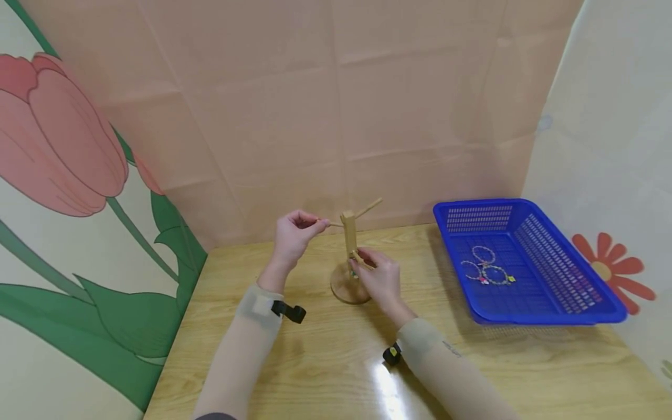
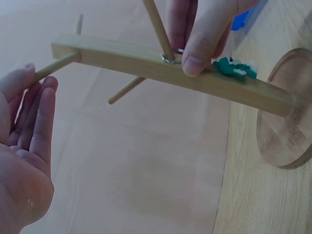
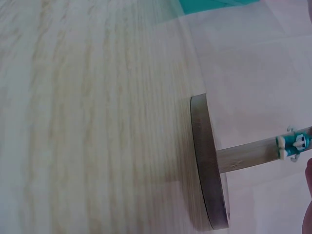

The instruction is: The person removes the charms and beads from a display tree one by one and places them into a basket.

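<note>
A wooden peg stand (image 1: 349,236) rises from a round base (image 1: 341,290), with thin pegs sticking out of its post. My left hand (image 1: 292,238) pinches the end of an upper peg (image 2: 57,66) between thumb and fingers. Lower on the post, my right hand (image 1: 379,277) pinches a keychain by its metal ring (image 2: 169,59), which encircles a lower peg (image 2: 158,27) near the post. The keychain's green and white figure charm (image 3: 294,143) hangs against the post below that peg. Part of the ring is hidden behind the right thumb.
To the right stands a blue plastic basket (image 1: 530,318) holding several beaded loops (image 1: 495,275) with small coloured charms. A pink cloth backdrop (image 1: 262,116) hangs behind the wooden table (image 1: 320,361). Flower-patterned panels (image 1: 131,280) flank it.
</note>
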Motion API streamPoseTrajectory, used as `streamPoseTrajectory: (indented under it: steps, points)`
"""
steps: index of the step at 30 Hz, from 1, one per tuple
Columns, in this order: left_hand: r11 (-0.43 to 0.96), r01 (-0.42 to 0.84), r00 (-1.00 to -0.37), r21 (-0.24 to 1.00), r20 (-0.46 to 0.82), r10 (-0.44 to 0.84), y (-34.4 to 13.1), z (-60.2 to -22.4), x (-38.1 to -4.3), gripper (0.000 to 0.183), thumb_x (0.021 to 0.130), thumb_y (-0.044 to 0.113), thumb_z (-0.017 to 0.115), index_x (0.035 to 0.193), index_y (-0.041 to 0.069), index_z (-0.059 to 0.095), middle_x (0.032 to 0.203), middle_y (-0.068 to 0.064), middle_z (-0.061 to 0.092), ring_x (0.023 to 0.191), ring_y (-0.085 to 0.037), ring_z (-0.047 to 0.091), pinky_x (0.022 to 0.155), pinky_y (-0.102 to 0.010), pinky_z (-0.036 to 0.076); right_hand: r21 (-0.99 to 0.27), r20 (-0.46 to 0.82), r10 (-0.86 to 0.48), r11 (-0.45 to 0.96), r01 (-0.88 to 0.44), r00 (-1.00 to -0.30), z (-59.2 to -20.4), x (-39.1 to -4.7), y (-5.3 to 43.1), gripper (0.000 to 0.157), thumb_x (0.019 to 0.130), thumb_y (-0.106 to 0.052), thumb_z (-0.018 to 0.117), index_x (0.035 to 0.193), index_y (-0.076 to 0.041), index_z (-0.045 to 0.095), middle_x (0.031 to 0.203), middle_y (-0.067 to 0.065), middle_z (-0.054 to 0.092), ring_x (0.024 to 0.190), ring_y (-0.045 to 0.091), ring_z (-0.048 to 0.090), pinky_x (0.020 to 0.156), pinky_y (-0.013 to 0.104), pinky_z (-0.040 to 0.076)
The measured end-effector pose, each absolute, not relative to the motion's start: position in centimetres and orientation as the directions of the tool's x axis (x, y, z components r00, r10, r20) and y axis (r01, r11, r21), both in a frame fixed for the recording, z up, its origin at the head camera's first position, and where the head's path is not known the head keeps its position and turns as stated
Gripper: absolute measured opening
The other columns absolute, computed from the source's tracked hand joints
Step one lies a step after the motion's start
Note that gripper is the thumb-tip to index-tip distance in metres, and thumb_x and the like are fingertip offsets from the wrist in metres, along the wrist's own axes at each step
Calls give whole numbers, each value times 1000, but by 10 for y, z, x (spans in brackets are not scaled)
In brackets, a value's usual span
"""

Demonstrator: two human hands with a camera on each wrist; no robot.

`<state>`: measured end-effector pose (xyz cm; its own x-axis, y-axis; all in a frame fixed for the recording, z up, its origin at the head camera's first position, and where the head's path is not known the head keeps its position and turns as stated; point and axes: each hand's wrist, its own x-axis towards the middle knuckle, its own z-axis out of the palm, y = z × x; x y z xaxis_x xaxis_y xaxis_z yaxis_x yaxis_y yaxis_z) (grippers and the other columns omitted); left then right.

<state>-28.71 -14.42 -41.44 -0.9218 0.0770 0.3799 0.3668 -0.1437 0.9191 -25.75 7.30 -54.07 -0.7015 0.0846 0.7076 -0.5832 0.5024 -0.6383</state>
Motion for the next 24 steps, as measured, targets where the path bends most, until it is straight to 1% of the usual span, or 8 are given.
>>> streamPoseTrajectory:
  steps: [3, 9, 15, 20, 24]
  points:
    - [-146, 363, -923, 920, 377, 78, -144, -414, -286, 19, 88, -3, 86, 85, 11, 74, 90, -12, 79, 82, -18, 78, 77, -29, 66, -618, 726, 88, 518, -591, -682, -541, -258, 73, 29, 84, -11, 94, 110, -2, 82, 103, 13, 81, 85, 29, 80, 75, 36, 67]
    - [-155, 360, -924, 920, 374, 76, -143, -414, -286, 20, 89, -5, 85, 85, 10, 73, 89, -11, 79, 82, -18, 77, 77, -30, 66, -569, 766, 89, 553, -609, -636, -542, -258, 70, 26, 85, -9, 92, 108, -2, 83, 102, 12, 81, 83, 27, 80, 73, 35, 67]
    - [-163, 367, -921, 916, 383, 77, -143, -415, -285, 19, 89, -3, 87, 85, 10, 73, 92, -15, 79, 83, -19, 78, 77, -31, 66, -537, 782, 86, 595, -598, -617, -540, -258, 67, 26, 85, -15, 94, 106, -4, 84, 101, 11, 81, 82, 26, 80, 72, 38, 67]
    - [-128, 374, -920, 919, 385, 73, -143, -416, -285, 18, 88, 0, 88, 86, 10, 74, 90, -8, 80, 83, -18, 77, 78, -30, 66, -529, 786, 91, 613, -588, -612, -540, -259, 67, 22, 87, -17, 92, 104, -4, 84, 99, 12, 81, 81, 27, 80, 70, 38, 67]
    - [-121, 370, -923, 921, 380, 68, -142, -416, -286, 19, 89, -1, 87, 85, 12, 74, 89, -4, 80, 83, -17, 77, 78, -29, 66, -526, 793, 91, 601, -602, -602, -541, -260, 67, 21, 88, -16, 90, 103, -3, 84, 98, 13, 81, 80, 26, 80, 70, 38, 67]
